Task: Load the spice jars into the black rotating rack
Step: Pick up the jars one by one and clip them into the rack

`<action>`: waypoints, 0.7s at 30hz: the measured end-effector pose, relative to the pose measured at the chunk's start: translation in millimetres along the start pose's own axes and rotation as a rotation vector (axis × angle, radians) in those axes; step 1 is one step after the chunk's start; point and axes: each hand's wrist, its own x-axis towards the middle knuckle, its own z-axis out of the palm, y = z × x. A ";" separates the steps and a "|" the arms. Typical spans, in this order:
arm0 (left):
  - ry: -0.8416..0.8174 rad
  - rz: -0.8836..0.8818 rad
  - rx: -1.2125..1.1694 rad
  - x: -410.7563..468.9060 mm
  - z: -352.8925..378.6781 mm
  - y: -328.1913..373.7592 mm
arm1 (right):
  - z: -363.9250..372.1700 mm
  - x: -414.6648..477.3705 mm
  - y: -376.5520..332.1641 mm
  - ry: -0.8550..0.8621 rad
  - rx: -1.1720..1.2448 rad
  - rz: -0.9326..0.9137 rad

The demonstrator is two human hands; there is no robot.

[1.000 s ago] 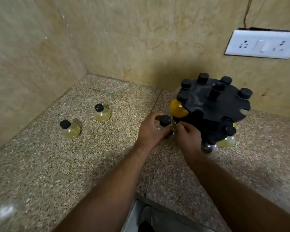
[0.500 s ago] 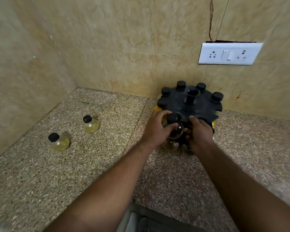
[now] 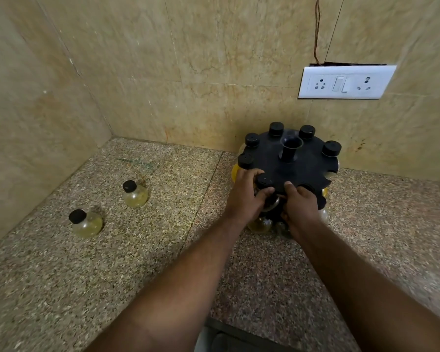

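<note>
The black rotating rack [image 3: 302,166] stands on the granite counter against the back wall, with several black-capped jars hanging in its top slots. My left hand [image 3: 247,196] grips a clear spice jar [image 3: 264,181] whose black cap sits in a slot at the rack's near edge. My right hand [image 3: 300,207] holds the rack's near rim beside that jar. Two loose spice jars with black caps stand to the left, one [image 3: 135,194] farther back and one [image 3: 85,223] nearer. More jars hang on a lower tier, partly hidden by my hands.
The granite counter [image 3: 163,250] runs into a corner of beige tiled walls at left and back. A white switch and socket plate [image 3: 346,82] is on the back wall above the rack. The counter's front edge is near the bottom of the view.
My left hand has lifted the jar from beside the rack's base up to the top tier and pushed its neck into a near slot. My right hand moved up onto the rim.
</note>
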 end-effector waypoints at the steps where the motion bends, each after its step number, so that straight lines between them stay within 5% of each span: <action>1: 0.009 -0.002 -0.003 0.7 -0.7 -1.1 | 1.8 -1.0 -0.3 0.004 0.011 -0.002; 12: 0.188 -0.141 -0.022 9.6 -33.9 -33.3 | 35.3 -34.0 15.6 -0.158 -0.211 -0.143; 21: 0.264 -0.383 -0.021 -17.7 -84.2 -111.3 | 92.5 -7.0 65.1 -0.395 -0.758 -0.272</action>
